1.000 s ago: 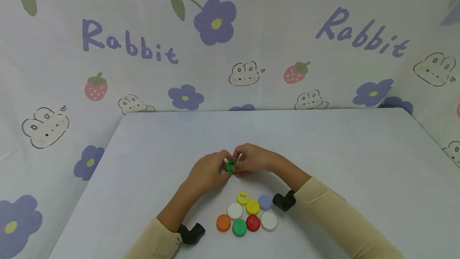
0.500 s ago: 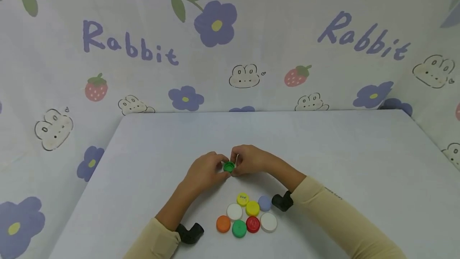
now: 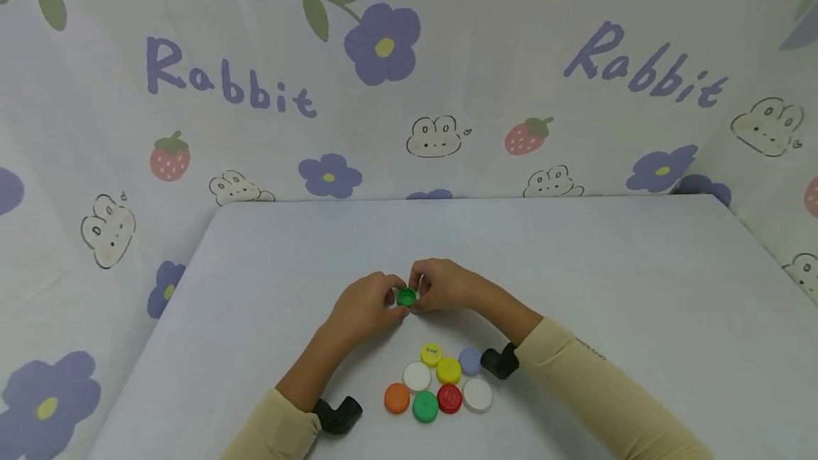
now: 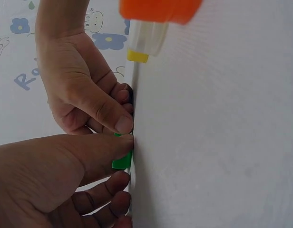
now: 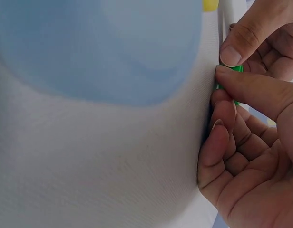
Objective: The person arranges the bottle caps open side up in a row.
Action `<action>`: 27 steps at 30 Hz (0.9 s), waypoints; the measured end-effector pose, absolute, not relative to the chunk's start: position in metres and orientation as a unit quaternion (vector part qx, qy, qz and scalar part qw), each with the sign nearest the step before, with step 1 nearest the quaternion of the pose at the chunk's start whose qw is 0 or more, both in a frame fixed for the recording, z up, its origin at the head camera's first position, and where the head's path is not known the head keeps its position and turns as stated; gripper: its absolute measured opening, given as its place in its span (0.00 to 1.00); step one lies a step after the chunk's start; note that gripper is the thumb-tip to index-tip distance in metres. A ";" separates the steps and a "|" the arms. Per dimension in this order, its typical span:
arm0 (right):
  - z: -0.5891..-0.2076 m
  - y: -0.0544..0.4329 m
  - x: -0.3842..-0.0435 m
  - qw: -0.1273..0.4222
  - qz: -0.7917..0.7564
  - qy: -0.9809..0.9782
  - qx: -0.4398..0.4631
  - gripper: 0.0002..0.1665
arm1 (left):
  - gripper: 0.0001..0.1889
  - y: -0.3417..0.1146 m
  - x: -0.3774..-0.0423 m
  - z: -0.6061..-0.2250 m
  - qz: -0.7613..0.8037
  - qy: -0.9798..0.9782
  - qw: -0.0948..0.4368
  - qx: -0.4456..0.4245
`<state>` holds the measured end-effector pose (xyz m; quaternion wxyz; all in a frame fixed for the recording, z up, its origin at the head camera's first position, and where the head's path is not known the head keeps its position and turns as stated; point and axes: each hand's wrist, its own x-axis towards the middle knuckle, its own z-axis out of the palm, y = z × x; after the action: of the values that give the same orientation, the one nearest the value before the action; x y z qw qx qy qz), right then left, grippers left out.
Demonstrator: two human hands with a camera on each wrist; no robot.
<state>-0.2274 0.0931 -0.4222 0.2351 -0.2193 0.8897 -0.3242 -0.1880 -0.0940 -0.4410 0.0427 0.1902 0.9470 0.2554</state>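
A small green bottle cap (image 3: 406, 297) lies hollow side up at the middle of the white table. My left hand (image 3: 366, 306) comes at it from the left, thumb and forefinger curled round its side. From the opposite side, the right hand (image 3: 445, 285) has its thumb and forefinger at the cap's edge. In the left wrist view the green cap (image 4: 121, 159) shows under the left thumb, low against the tabletop. Only slivers of the green cap (image 5: 237, 68) appear between the two thumbs in the right wrist view.
Nearer the body lies a loose cluster of caps: orange (image 3: 397, 398), green (image 3: 424, 407), red (image 3: 449, 398), blue (image 3: 470, 360), two yellow and two white. Black wrist mounts (image 3: 341, 415) jut out beside the cluster. A printed cloth (image 3: 383, 112) hangs behind the table (image 3: 575, 254).
The green cap has shifted slightly left, and its hollow shows more fully. The right thumb and forefinger have drawn back from over it to its edge. The cluster has stayed put.
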 end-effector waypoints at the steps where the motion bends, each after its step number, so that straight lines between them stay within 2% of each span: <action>1: -0.423 0.093 -0.227 0.234 -0.324 0.890 -0.220 0.12 | 0.15 -0.094 -0.188 -0.441 0.255 0.947 0.043 0.190; 17: -0.430 0.094 -0.227 0.218 -0.321 0.894 -0.223 0.12 | 0.18 -0.093 -0.186 -0.442 0.246 0.950 0.041 0.188; 23: -0.428 0.097 -0.224 0.211 -0.317 0.897 -0.223 0.13 | 0.23 -0.094 -0.183 -0.440 0.240 0.951 0.050 0.187; 27: -0.424 0.101 -0.219 0.218 -0.318 0.895 -0.227 0.18 | 0.31 -0.093 -0.181 -0.439 0.233 0.955 0.056 0.174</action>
<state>-0.2190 0.1006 -0.4237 0.2179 -0.2265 0.8945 -0.3179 -0.1814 -0.0933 -0.4389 0.0564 0.1744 0.9550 0.2334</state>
